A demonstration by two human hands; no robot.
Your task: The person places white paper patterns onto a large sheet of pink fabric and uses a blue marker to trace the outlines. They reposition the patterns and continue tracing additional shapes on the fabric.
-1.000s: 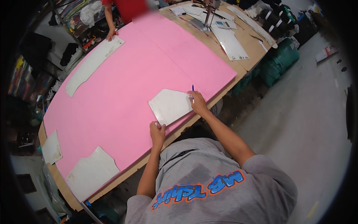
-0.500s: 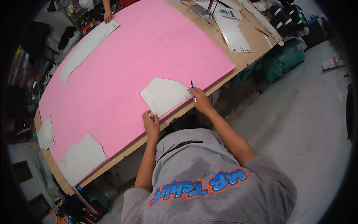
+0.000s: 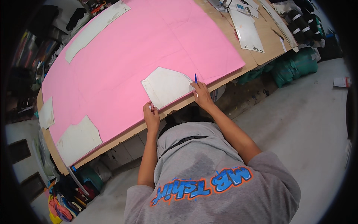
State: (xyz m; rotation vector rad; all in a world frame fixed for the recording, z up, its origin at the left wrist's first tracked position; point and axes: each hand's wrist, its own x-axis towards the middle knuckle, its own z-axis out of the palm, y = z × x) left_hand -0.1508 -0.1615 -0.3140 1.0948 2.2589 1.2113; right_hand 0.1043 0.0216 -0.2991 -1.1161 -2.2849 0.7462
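Note:
A white pattern piece point(image 3: 167, 86) with angled edges lies flat on a pink cloth point(image 3: 112, 71), close to the table's near edge. My left hand point(image 3: 151, 116) is closed at the piece's lower left corner, with a small white thing showing between the fingers; its kind is too small to tell. At the right corner of the same piece is my right hand point(image 3: 203, 98), closed round a blue pen point(image 3: 195, 78) that points away from me. Its fingertips touch the piece or the cloth beside it.
More white pattern pieces lie on the cloth: a long strip point(image 3: 95, 31) at the far side, a notched one point(image 3: 79, 136) and a small one point(image 3: 46, 113) at the left. A white card point(image 3: 246, 31), calculator point(image 3: 243, 9) and scissors point(image 3: 277, 33) rest on the wooden table point(image 3: 257, 58).
The view has shifted, so the table sits higher in it. The other person's hand at the far strip is out of view. Both my hands remain at the same corners of the pattern piece.

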